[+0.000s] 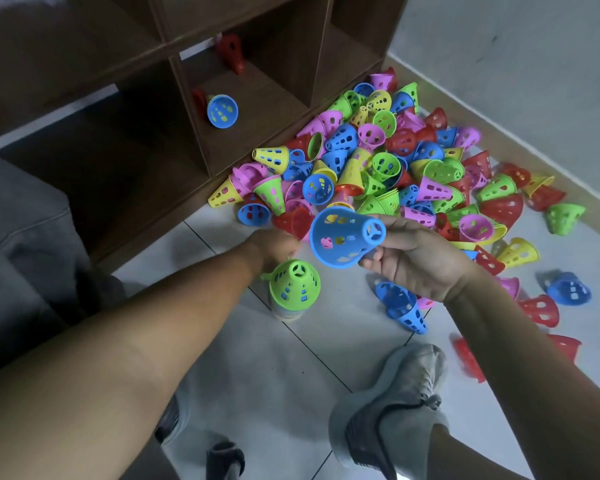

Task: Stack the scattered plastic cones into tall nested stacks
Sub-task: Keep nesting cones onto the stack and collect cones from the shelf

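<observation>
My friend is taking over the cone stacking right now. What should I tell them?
Right hand: holds a blue cone tilted in the air, not yet on any stack.
Left hand: reaches toward the pile; its fingers are hidden behind the cones, so I cannot tell what it holds.
Stack: one standing on the floor tiles, green cone on top.
Pile: many loose cones against the wooden shelf, more scattered to the right.
Done: one stack started.
Left: probably put the blue cone on the stack, then nest the rest.

Dim, soft light; blurred, bowed edges
</observation>
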Motion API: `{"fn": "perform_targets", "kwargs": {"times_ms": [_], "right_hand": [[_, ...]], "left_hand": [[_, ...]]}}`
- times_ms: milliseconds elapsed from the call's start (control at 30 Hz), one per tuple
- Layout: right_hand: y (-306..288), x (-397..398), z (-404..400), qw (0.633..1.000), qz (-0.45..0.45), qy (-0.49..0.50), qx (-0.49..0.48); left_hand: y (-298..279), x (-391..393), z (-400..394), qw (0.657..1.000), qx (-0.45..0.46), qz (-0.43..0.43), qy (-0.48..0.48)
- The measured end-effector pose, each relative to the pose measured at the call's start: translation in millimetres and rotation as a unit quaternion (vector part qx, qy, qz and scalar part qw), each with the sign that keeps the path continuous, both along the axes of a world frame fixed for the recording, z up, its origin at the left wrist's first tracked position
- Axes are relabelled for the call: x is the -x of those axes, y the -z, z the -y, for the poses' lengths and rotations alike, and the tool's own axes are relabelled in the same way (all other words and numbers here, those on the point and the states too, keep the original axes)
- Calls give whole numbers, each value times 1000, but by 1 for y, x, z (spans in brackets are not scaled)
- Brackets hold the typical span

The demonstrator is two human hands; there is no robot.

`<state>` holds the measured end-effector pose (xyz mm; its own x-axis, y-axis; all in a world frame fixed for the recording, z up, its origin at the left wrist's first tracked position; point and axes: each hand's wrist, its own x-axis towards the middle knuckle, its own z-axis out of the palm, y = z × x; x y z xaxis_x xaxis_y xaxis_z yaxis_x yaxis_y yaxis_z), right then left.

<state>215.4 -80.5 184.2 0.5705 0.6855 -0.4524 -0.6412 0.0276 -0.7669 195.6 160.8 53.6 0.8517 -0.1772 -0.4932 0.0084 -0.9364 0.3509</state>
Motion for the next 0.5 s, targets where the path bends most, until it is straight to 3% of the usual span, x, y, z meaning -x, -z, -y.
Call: {"fn": "perform_targets", "kwargs": {"times_ms": [233, 500], "right_hand": [[-14, 6, -15, 998, 8, -58, -18], [-5, 11, -27, 995, -1, -83, 59]], "left_hand": [[-4, 15, -15, 993, 10, 62, -101], [-21, 19, -41, 958, 94, 164, -215]]}}
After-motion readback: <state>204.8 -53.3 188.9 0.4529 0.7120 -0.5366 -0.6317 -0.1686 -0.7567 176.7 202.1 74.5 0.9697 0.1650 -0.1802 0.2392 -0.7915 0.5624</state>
